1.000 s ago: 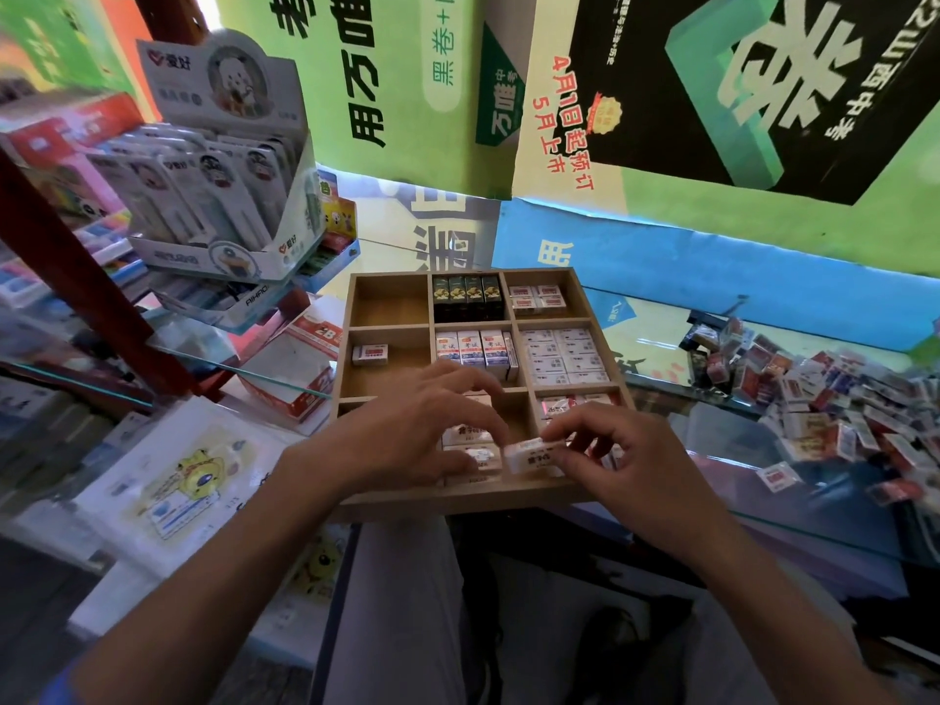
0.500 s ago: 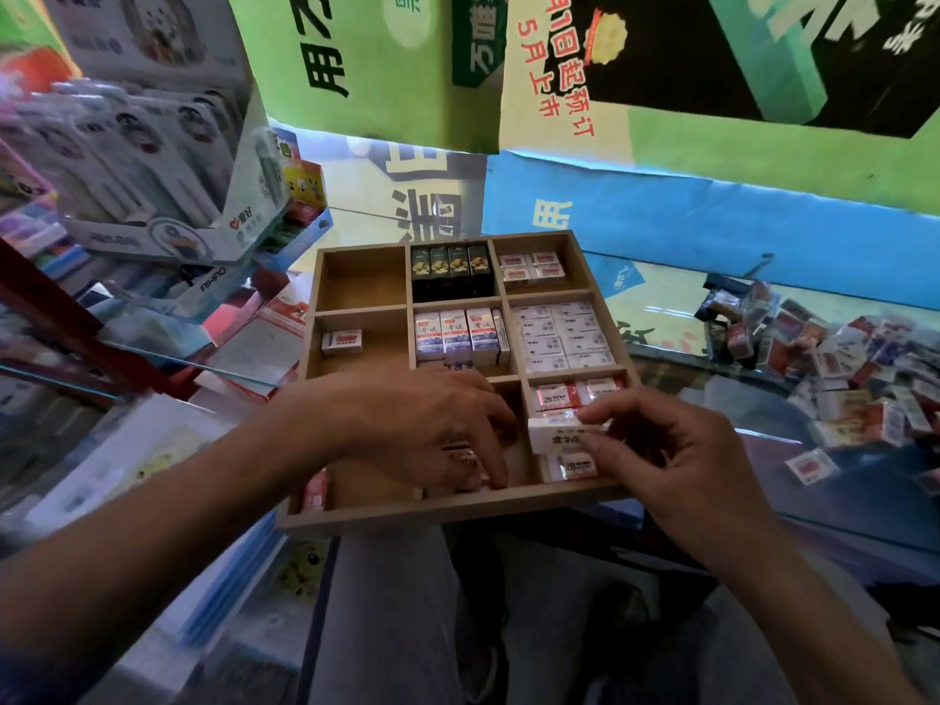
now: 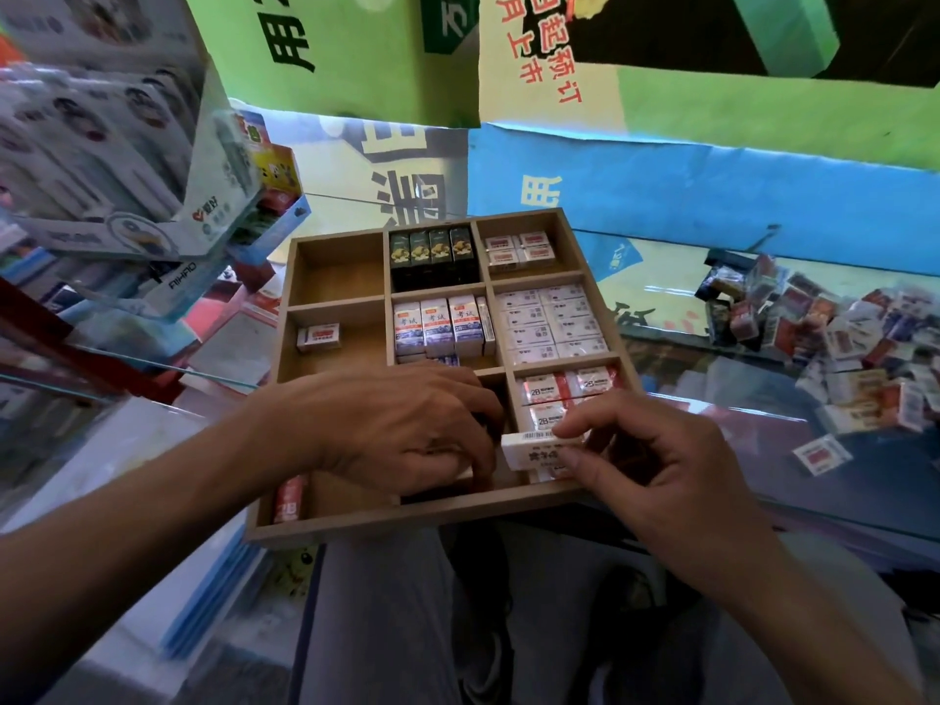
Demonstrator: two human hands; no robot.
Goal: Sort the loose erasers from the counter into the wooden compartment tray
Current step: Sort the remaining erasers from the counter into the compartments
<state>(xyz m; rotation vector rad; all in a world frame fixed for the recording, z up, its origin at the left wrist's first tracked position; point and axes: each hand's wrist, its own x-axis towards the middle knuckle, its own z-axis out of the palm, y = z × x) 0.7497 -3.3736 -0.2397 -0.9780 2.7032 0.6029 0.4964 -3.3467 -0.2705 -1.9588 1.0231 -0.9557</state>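
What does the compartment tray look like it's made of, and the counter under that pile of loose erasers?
Compartment tray: apparently light unpainted wood, matte, faint grain on walls and floors. Counter: seemingly glass, glossy; it mirrors the posters and things show through beneath the pile of loose erasers.

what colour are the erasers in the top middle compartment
Black with gold print, seen in the head view.

— What can you read in the wooden tray [image 3: 417, 513]?
— "2B" on the red-banded erasers [image 3: 567, 386] in its near right compartment, and on a red eraser [image 3: 287, 498] in its near left corner. "考试" on the blue erasers [image 3: 437, 325] in its middle.
— And left of the tray?
— "AIHAO" on a display box [image 3: 183, 277].
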